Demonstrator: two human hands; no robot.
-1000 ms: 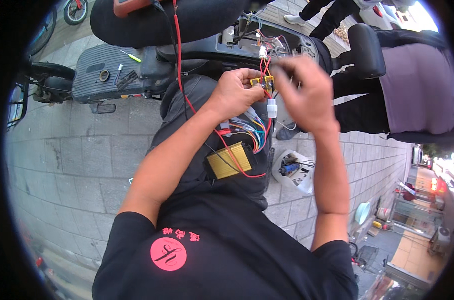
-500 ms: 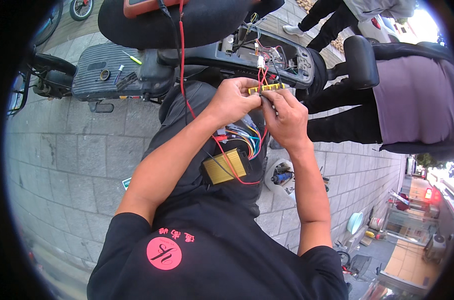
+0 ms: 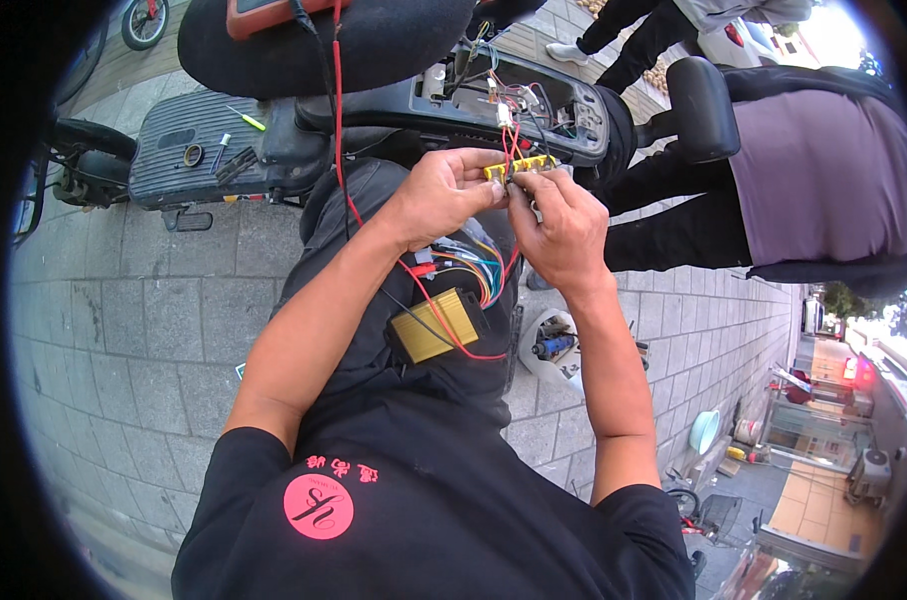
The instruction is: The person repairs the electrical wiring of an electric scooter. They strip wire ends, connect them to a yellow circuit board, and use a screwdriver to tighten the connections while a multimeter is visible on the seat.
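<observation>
A yellow terminal block (image 3: 535,163) with red and dark wires attached is raised in front of the open scooter body. My left hand (image 3: 444,197) pinches its left end between thumb and fingers. Close against the block's near side, my right hand (image 3: 562,225) is closed, thumb and fingertips pressed on a wire; the fingers hide most of it. Below both hands, a gold finned controller box (image 3: 434,328) lies on my lap. Its bundle of coloured wires (image 3: 489,270) spreads upward, and a red wire (image 3: 429,290) and a black one cross over the box.
A scooter with an opened compartment (image 3: 549,105) stands ahead, a red meter (image 3: 259,15) on its seat. A screwdriver (image 3: 249,119) and tape roll (image 3: 194,154) lie on its footboard. A tool bag (image 3: 551,350) sits right of my legs. A person in purple (image 3: 824,185) stands at right.
The whole view has shifted slightly, so most things sit further left. The yellow block is tilted a little more, its right end higher. Both hands keep their grip at the block.
</observation>
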